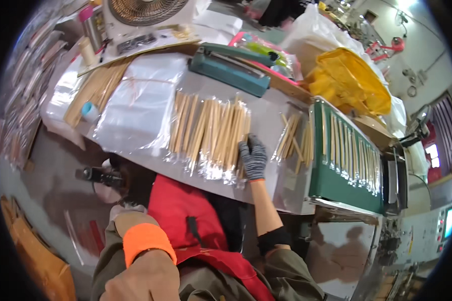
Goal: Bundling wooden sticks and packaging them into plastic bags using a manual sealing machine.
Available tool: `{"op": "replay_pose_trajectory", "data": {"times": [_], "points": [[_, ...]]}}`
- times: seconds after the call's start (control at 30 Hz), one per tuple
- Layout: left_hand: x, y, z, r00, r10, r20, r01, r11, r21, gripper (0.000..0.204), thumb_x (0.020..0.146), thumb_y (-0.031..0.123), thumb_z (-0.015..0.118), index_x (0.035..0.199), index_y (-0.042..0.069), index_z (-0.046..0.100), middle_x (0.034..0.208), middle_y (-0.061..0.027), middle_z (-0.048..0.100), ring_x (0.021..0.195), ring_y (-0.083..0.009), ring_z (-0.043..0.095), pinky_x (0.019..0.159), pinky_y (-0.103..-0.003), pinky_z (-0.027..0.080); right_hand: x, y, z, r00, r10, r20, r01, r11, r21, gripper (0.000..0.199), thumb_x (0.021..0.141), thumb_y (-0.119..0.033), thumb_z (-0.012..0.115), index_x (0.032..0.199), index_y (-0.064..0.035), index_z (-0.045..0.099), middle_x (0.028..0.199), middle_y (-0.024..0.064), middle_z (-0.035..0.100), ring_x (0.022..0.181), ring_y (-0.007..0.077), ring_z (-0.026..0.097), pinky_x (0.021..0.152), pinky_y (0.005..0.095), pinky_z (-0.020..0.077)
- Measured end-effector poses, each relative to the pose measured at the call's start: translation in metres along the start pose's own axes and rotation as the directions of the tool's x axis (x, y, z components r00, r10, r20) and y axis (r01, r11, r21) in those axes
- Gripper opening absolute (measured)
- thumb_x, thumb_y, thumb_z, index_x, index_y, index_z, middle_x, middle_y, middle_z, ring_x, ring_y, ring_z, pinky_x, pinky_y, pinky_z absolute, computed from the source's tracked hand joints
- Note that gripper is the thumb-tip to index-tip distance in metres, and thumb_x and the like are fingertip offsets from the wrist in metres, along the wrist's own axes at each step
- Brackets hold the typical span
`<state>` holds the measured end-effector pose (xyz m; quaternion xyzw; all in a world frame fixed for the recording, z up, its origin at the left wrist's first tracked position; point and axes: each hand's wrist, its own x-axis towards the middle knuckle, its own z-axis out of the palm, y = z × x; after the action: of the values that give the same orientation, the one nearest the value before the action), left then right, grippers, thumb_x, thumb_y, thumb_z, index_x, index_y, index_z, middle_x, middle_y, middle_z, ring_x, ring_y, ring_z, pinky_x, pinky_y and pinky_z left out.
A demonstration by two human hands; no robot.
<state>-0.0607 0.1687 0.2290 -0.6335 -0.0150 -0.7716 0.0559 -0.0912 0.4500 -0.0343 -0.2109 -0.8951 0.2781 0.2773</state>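
My right hand (253, 156), in a grey knitted glove with an orange rim, lies at the right end of a row of wooden chopsticks (213, 133) in clear plastic wrappers. Its fingers are stretched out and touch the end packets. My left hand (140, 281) is low in the view, close to me, below an orange cuff (148, 243); its fingers are hidden. To the right of my gloved hand, a smaller loose group of chopsticks (292, 138) lies on the grey table, some crossing each other.
A green conveyor belt (322, 170) at right carries a spaced row of wrapped sticks (354, 155). Behind the row stands a teal bag sealer (228, 72). Clear plastic bags (140, 103) and unwrapped sticks (98, 88) lie left. A fan (144, 11) and yellow sack (349, 83) are farther back.
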Motion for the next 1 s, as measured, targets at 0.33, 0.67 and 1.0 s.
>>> {"op": "replay_pose_trajectory", "data": {"times": [0.33, 0.67, 1.0], "points": [[-0.099, 0.078, -0.044, 0.394, -0.834, -0.386, 0.429, -0.204, 0.880, 0.037, 0.066, 0.012, 0.066, 0.099, -0.001, 0.057, 0.099, -0.0183, 0.056, 0.092, -0.0363, 0.054, 0.081, -0.046, 0.045, -0.203, -0.123, 0.073, 0.436, -0.860, 0.264, 0.444, 0.460, 0.769, 0.042, 0.079, -0.016, 0.047, 0.120, -0.0052, 0.049, 0.073, 0.0159, 0.056, 0.066, 0.0289, 0.057, 0.057, 0.0429, 0.0451], [-0.238, 0.248, -0.038, 0.077, -0.293, -0.953, 0.082, -0.951, 0.299, 0.027, 0.073, 0.017, 0.059, 0.100, 0.014, 0.058, 0.075, -0.0176, 0.063, 0.071, -0.0394, 0.060, 0.066, -0.048, 0.047, -0.300, -0.206, 0.114, -0.005, -0.761, 0.649, 0.675, 0.476, 0.564, 0.038, 0.068, -0.019, 0.054, 0.104, -0.0098, 0.058, 0.072, 0.0108, 0.058, 0.060, 0.0279, 0.056, 0.047, 0.0408, 0.0416], [-0.213, 0.267, -0.063, 0.204, -0.404, -0.892, 0.123, -0.893, 0.432, 0.012, 0.075, 0.020, 0.058, 0.077, 0.012, 0.066, 0.065, -0.0143, 0.061, 0.063, -0.0363, 0.059, 0.058, -0.045, 0.046, -0.288, -0.216, 0.139, -0.173, -0.783, 0.598, 0.629, 0.379, 0.679, 0.023, 0.059, -0.024, 0.063, 0.077, -0.0111, 0.068, 0.074, 0.0113, 0.065, 0.067, 0.0299, 0.064, 0.053, 0.0445, 0.0492]]}}
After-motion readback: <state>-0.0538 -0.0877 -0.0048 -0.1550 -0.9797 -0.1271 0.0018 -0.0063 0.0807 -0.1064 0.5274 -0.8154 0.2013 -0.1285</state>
